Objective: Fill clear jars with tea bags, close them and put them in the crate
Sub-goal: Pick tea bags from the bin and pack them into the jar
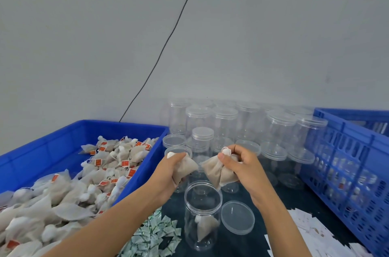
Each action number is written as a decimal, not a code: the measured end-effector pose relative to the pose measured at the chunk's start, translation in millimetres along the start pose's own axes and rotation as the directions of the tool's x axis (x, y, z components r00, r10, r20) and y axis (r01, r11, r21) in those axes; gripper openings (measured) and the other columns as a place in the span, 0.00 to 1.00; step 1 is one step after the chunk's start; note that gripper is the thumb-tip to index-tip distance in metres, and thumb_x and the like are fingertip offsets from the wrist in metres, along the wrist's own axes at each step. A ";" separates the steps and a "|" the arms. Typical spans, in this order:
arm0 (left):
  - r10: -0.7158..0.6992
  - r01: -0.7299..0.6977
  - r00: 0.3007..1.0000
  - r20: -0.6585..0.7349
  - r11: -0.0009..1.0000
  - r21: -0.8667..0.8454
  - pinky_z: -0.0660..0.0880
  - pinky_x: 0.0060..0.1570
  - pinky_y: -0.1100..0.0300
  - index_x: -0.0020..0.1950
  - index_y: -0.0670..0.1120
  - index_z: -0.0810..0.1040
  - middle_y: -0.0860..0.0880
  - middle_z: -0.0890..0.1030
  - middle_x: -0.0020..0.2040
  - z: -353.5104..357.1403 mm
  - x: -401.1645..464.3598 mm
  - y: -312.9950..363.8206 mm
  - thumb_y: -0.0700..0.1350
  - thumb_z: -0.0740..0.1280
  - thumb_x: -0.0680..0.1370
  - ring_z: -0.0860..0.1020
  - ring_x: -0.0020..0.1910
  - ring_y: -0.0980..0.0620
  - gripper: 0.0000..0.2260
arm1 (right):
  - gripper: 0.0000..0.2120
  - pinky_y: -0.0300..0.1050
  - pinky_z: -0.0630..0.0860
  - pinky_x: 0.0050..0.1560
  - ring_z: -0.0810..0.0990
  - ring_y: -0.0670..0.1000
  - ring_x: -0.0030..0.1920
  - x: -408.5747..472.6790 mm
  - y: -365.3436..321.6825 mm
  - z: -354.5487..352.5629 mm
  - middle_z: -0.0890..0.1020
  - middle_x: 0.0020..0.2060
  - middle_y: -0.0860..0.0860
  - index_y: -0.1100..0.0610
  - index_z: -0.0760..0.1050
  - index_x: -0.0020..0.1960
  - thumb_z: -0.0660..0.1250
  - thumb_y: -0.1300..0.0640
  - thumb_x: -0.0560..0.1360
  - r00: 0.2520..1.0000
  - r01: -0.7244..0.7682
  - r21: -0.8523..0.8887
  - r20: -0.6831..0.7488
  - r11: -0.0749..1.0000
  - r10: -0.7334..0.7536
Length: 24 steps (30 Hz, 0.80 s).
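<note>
Open jar (pixel 202 214): clear plastic cylinder, upright, mouth up, near the table's front edge; one tea bag (pixel 205 228) inside, resting on the bottom, knot end up.
Loose lid (pixel 237 217): clear round disc, flat on the dark table (pixel 280 195), touching the jar's right side.
Left hand (pixel 168 174): above the jar, fingers curled round a pale mesh pouch (pixel 186 167), white knot poking out by the thumb.
Right hand (pixel 242 165): thumb and fingers pinch a bundle of pouches (pixel 217 172) at their knotted tops; the bodies hang down toward the jar mouth.
Blue bin (pixel 63 139): solid-walled, at the table's left edge, heaped with tea bags (pixel 69 198), beige pyramids with white knots and orange tags.
Lidded jars (pixel 237 124): clear, upright, crowded along the back edge against the wall.
Blue crate (pixel 353 162): slotted walls, right edge; contents unclear through the slots.
Small sachets (pixel 154 235): green-and-white, scattered at the front edge.
White paper slips (pixel 311 233): front right corner.
</note>
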State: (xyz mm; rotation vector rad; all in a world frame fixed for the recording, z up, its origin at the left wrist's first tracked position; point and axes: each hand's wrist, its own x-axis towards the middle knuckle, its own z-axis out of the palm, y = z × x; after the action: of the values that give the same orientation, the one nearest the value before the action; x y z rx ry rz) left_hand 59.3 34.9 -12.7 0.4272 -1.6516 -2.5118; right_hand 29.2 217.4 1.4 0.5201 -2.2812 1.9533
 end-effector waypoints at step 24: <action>0.078 -0.183 0.961 0.267 0.900 0.396 0.78 0.59 0.51 0.60 0.50 0.69 0.40 0.75 0.57 -5.4 -2.5 -22.6 0.32 0.70 0.74 0.82 0.51 0.48 0.20 | 0.04 0.37 0.74 0.42 0.79 0.37 0.38 1.6 1.8 -23.0 0.82 0.38 0.43 0.54 0.78 0.45 0.69 0.54 0.75 0.997 0.078 -0.092 0.003 0.993 -0.079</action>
State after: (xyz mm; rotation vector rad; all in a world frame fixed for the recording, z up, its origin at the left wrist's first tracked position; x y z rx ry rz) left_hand 64.8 39.9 -34.9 0.0272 -2.2393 -2.1748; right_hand 23.8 239.7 4.2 0.5895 -2.3004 1.8022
